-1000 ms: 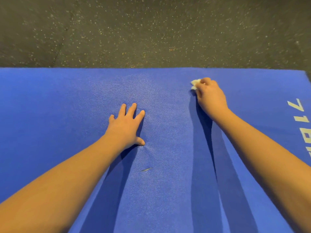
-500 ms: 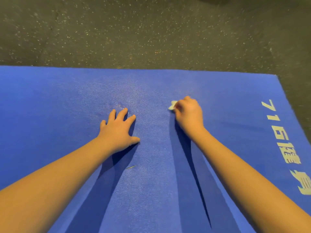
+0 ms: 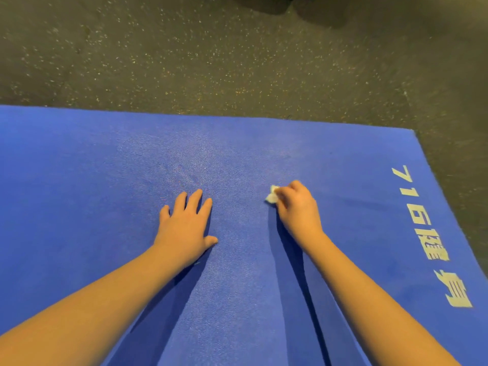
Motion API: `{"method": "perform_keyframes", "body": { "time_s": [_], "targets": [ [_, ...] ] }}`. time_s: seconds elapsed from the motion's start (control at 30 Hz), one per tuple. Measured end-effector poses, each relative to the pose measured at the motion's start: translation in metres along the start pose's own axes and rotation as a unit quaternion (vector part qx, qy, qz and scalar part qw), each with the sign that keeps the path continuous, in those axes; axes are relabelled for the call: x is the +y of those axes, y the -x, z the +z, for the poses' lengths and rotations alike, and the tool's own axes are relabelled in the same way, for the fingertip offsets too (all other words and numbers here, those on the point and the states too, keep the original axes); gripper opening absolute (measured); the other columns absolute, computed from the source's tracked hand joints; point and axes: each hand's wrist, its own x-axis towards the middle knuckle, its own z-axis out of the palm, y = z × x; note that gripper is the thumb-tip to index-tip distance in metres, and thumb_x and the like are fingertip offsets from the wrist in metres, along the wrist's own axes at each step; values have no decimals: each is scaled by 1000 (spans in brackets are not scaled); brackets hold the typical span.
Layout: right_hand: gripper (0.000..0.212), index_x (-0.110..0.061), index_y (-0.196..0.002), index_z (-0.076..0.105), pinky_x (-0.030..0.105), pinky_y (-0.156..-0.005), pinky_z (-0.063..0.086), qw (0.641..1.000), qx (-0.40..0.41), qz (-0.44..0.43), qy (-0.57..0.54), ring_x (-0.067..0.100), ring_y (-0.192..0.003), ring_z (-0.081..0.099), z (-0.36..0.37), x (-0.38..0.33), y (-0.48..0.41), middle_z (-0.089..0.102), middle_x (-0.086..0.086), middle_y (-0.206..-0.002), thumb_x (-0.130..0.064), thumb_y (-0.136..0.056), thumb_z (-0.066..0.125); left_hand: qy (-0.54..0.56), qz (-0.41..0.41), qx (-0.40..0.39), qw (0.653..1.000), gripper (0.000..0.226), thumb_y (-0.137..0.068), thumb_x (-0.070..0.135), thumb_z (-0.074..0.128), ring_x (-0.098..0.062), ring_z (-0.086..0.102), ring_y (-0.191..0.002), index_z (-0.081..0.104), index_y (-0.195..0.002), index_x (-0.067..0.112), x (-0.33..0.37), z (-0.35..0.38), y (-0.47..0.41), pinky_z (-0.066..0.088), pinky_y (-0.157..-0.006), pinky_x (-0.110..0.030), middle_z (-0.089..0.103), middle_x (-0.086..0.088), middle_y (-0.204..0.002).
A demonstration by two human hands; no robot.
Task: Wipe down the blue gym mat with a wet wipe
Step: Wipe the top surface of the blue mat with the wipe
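One wet wipe, scrunched into a small white wad, sits just right of the frame's centre, pressed against the blue gym mat. There is one mat; it fills the lower two thirds of the frame, with its far edge running across the middle and its corner at the upper right. Two hands are on it. The right hand has its fingers curled round the wipe, knuckles up, only a bit of the wad poking out at its left side, and its forearm runs off to the lower right. The left hand lies flat at centre left, fingers straight and slightly spread, thumb out to the right, palm down on the mat. One line of pale lettering runs along the right edge. Speckled dark flooring fills the top.
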Motion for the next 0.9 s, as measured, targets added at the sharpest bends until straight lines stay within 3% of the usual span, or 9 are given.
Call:
{"method": "perform_keyframes", "body": {
  "time_s": [0.07,0.1,0.23,0.3,0.47,0.63,0.7,0.8,0.9],
  "targets": [
    [13,2,-77,65,31,-52,34,992,62,107,-6,36,-66,52,1,1,-7,49,14,-77,-7,-86,64,2,3,-20,1000,92,-89,67,43,-30,-11,-147,-6,-154,23,1,6,6,12,-116,-53,-16,-2,-160],
    [16,2,-72,63,29,-52,31,992,80,93,-9,35,-64,52,3,-8,-4,49,15,-75,-6,-86,64,-6,4,-24,1000,93,-89,69,41,-31,-14,-147,-9,-153,23,2,8,9,10,-116,-54,-19,-2,-160],
    [28,-7,-79,61,30,-48,37,993,-21,-117,4,27,-66,48,7,-40,36,51,8,-77,-28,-93,51,-27,-1,-17,999,93,-89,68,39,-32,-16,-147,-10,-153,21,6,8,11,10,-115,-55,-20,-4,-160],
    [31,-9,-78,61,30,-42,38,987,-28,-154,46,24,-64,47,-2,-29,39,51,4,-76,-32,-94,46,-30,-1,-19,999,93,-90,67,39,-32,-14,-147,-10,-153,20,8,6,12,12,-115,-55,-19,-5,-160],
    [16,-11,-68,66,33,-40,38,993,107,38,25,24,-62,43,-2,-1,32,48,3,-69,-8,-82,73,-32,-15,-27,999,83,-96,60,34,-32,-13,-147,-10,-154,19,15,10,21,13,-116,-54,-20,-7,-160],
    [17,-16,-70,65,29,-40,41,994,-5,-106,-2,24,-65,52,3,-20,70,54,0,-74,-2,-73,75,-28,-14,-49,998,82,-96,62,30,-33,-17,-146,-12,-153,20,25,20,36,11,-116,-55,-23,-8,-159],
    [18,-15,-72,66,33,-38,44,997,7,-82,3,25,-68,53,-1,-10,65,56,0,-76,-1,-72,76,-30,-5,-51,998,84,-95,64,30,-33,-18,-146,-12,-153,20,23,19,38,10,-116,-55,-23,-8,-158],
    [12,-12,-73,69,33,-49,45,991,111,54,-42,27,-74,55,2,-17,64,58,1,-78,-3,-81,70,-31,7,-54,998,84,-94,65,30,-33,-18,-146,-13,-153,21,20,19,39,9,-116,-54,-24,-8,-158],
    [21,-15,-71,70,29,-57,45,995,63,-3,-72,23,-74,54,11,-50,85,58,0,-79,-18,-89,60,-29,18,-57,998,88,-93,66,34,-32,-19,-146,-12,-153,22,17,18,40,8,-116,-54,-24,-7,-158]
  ]
}}
